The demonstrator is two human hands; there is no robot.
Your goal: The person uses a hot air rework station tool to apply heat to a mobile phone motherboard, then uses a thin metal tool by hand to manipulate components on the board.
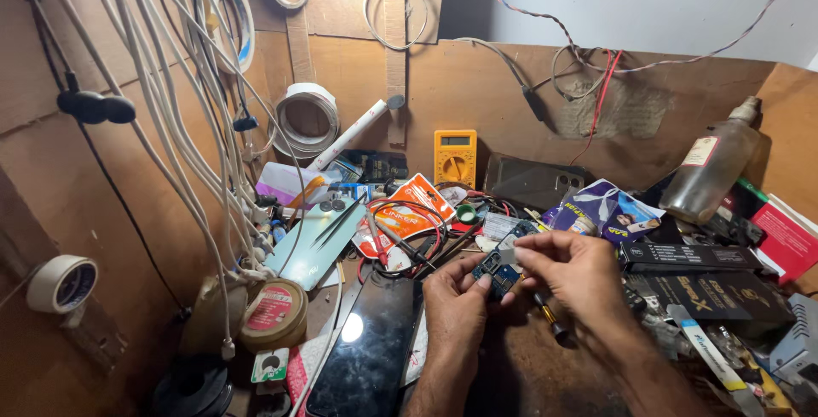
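My left hand (456,306) holds a small blue circuit board (501,265) from below, pinched between thumb and fingers. My right hand (573,274) grips the board's upper edge, where a small grey strip (509,256) sits under my thumb and forefinger. A dark-handled tool (550,319) pokes out beneath my right palm. Both hands hover over the middle of a cluttered wooden bench. A black phone (371,349) lies face up just left of my left wrist.
A yellow multimeter (455,158) leans on the back wall. Red and black probe leads (400,238) coil behind the hands. Round tin (273,313) at left, tape rolls (307,117), hanging white cables (187,127), a glass bottle (714,166) and black boxes (690,257) at right.
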